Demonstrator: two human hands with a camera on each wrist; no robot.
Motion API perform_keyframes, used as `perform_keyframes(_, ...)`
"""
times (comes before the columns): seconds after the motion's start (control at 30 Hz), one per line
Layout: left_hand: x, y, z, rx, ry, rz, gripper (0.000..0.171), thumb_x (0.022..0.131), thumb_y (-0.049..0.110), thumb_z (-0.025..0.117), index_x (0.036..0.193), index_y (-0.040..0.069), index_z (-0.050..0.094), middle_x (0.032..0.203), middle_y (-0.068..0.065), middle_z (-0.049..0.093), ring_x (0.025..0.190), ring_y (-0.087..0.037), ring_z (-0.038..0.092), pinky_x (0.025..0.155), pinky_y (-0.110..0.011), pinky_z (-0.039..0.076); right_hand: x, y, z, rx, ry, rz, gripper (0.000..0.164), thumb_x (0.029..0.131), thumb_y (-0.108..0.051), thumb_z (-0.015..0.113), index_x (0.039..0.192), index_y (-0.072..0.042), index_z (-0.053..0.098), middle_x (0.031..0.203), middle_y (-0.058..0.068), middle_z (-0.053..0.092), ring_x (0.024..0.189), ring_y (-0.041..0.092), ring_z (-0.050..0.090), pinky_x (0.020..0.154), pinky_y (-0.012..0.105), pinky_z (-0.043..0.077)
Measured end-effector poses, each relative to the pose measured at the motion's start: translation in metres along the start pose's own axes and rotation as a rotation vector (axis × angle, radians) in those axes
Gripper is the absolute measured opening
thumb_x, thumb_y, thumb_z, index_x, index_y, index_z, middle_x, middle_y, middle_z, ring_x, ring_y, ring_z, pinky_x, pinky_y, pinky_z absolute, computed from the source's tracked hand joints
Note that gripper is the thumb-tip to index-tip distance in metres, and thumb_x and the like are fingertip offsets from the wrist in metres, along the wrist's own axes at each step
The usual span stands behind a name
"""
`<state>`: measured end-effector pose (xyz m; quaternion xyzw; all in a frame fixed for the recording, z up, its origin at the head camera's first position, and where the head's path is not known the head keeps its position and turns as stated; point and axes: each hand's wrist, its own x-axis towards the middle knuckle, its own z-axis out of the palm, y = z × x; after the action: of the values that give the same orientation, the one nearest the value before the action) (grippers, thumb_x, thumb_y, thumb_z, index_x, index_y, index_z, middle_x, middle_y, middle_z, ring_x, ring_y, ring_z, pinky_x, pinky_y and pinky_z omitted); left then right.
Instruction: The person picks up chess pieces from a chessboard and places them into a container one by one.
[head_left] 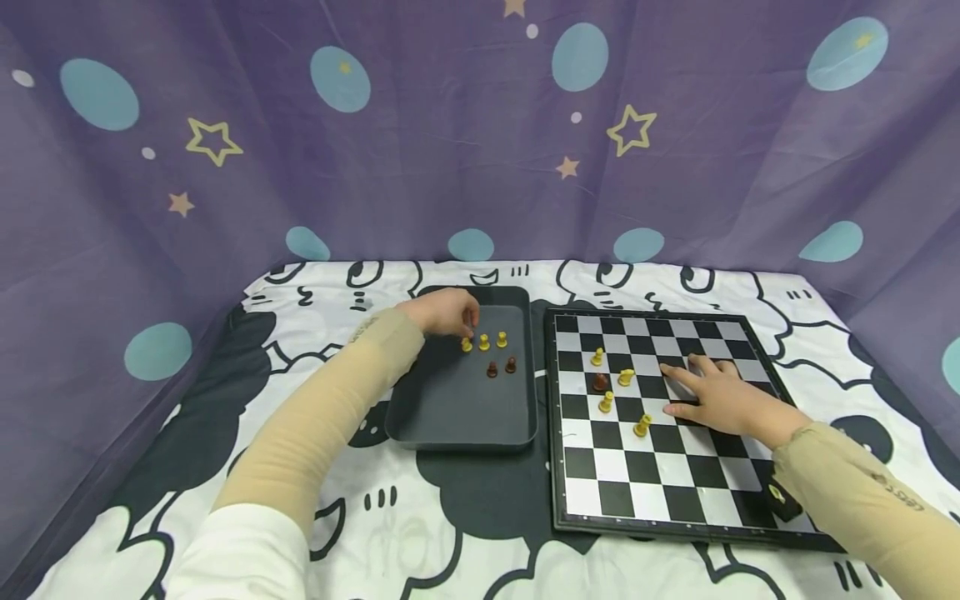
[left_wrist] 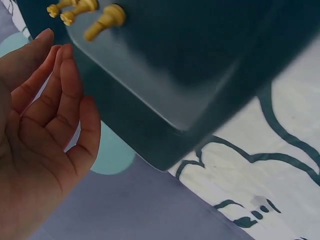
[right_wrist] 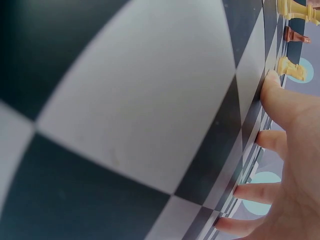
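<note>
In the head view, my left hand hovers over the far part of a dark grey tray, just behind a yellow chess piece. The left wrist view shows its bent fingers and thumb near each other, with nothing held; the yellow pieces stand apart from them. Two more yellow pieces and two dark red pieces are also in the tray. My right hand rests with spread fingers on the chessboard. Near its thumb stands a yellow knight.
Left of the right hand, the board carries a dark red piece and several yellow pieces. A small black object lies at the board's near right corner, partly behind the sleeve. A patterned cloth covers the table; a purple curtain hangs behind.
</note>
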<state>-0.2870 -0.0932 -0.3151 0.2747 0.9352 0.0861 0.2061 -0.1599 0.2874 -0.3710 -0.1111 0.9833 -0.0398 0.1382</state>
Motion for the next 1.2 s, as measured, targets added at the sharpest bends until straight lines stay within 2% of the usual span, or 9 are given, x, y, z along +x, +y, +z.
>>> perform_keyframes(0.33, 0.003, 0.021, 0.0, -0.034, 0.036, 0.132, 0.02, 0.09, 0.01, 0.064, 0.108, 0.002, 0.065, 0.099, -0.011, 0.065, 0.086, -0.021, 0.059, 0.079, -0.036, 0.048, 0.001, 0.002, 0.0, -0.003, 0.006, 0.004, 0.08, 0.084, -0.066, 0.051, 0.142, -0.012, 0.041, 0.138, 0.037, 0.028, 0.118, 0.067, 0.026, 0.085, 0.074, 0.034)
perform_keyframes(0.73, 0.003, 0.045, 0.005, -0.069, 0.02, 0.17, 0.023, 0.091, 0.013, 0.064, 0.112, 0.003, 0.064, 0.099, -0.007, 0.062, 0.084, -0.018, 0.056, 0.076, -0.032, 0.047, 0.002, 0.001, 0.003, 0.004, 0.004, 0.007, 0.08, 0.084, -0.066, 0.051, 0.142, -0.012, 0.041, 0.139, 0.037, 0.027, 0.12, 0.068, 0.024, 0.084, 0.074, 0.034)
perform_keyframes(1.0, 0.008, 0.055, 0.008, -0.092, 0.039, 0.218, 0.017, 0.09, 0.013, 0.065, 0.106, 0.007, 0.065, 0.095, -0.005, 0.062, 0.079, -0.014, 0.055, 0.073, -0.027, 0.046, 0.002, 0.001, 0.003, 0.011, 0.001, 0.017, 0.08, 0.084, -0.067, 0.051, 0.142, -0.012, 0.041, 0.14, 0.037, 0.027, 0.12, 0.068, 0.024, 0.082, 0.074, 0.035)
perform_keyframes(1.2, 0.015, 0.066, 0.009, -0.117, 0.045, 0.262, 0.02, 0.09, 0.01, 0.065, 0.108, 0.002, 0.065, 0.095, -0.007, 0.063, 0.079, -0.015, 0.056, 0.072, -0.026, 0.046, 0.001, 0.001, 0.003, 0.008, -0.001, 0.017, 0.081, 0.083, -0.067, 0.051, 0.142, -0.012, 0.041, 0.14, 0.037, 0.027, 0.12, 0.068, 0.024, 0.082, 0.074, 0.036)
